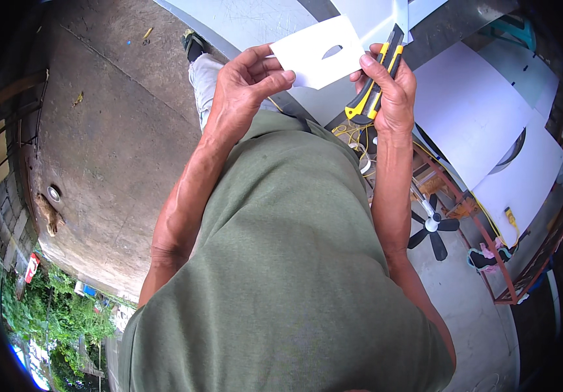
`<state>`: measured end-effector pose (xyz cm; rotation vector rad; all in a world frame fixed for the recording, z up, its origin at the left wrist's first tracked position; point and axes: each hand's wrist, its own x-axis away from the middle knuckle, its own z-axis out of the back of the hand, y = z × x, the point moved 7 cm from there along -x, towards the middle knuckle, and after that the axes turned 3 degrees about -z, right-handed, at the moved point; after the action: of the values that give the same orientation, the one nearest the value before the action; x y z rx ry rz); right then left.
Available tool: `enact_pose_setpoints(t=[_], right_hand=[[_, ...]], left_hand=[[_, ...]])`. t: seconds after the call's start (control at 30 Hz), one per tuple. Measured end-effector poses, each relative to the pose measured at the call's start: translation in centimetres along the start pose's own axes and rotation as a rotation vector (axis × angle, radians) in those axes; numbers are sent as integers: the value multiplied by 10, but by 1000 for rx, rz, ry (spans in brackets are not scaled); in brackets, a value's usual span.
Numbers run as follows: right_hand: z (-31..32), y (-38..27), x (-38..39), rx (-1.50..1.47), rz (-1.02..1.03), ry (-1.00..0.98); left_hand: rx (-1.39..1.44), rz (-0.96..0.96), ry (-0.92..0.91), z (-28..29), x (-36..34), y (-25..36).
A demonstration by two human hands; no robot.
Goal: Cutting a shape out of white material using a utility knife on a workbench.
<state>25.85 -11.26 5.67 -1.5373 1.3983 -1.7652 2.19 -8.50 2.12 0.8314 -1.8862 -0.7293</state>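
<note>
Left hand [245, 81] pinches white card [317, 51]; right hand [389, 91] grips yellow-black knife [376, 85]; concrete floor [111, 163], white sheets [468, 111].

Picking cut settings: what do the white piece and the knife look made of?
White piece: thin stiff sheet, matte, probably card or plastic board; stays flat held at its edges, with a clean oval hole. Knife: yellow and black moulded plastic body, likely; blade not visible.

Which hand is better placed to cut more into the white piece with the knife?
The right hand, probably: it already grips the yellow-black utility knife beside the white piece. The left hand pinches that piece's edge, so it seems better suited to keep it steady.
</note>
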Motion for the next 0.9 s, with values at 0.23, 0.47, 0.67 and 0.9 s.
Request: enact_pose_setpoints(t=[0.23, 0.47, 0.67, 0.9], right_hand=[[-7, -9, 10, -38, -4, 5], [-11, -13, 18, -29, -12, 23], [-26, -36, 27, 160, 292, -94], [-33, -29, 36, 561, 345, -217]], left_hand=[[-25, -49, -75, -5, 1, 8], [63, -53, -100, -3, 1, 5], [109, 71, -46, 7, -8, 0], [123, 110, -84, 6, -6, 7]])
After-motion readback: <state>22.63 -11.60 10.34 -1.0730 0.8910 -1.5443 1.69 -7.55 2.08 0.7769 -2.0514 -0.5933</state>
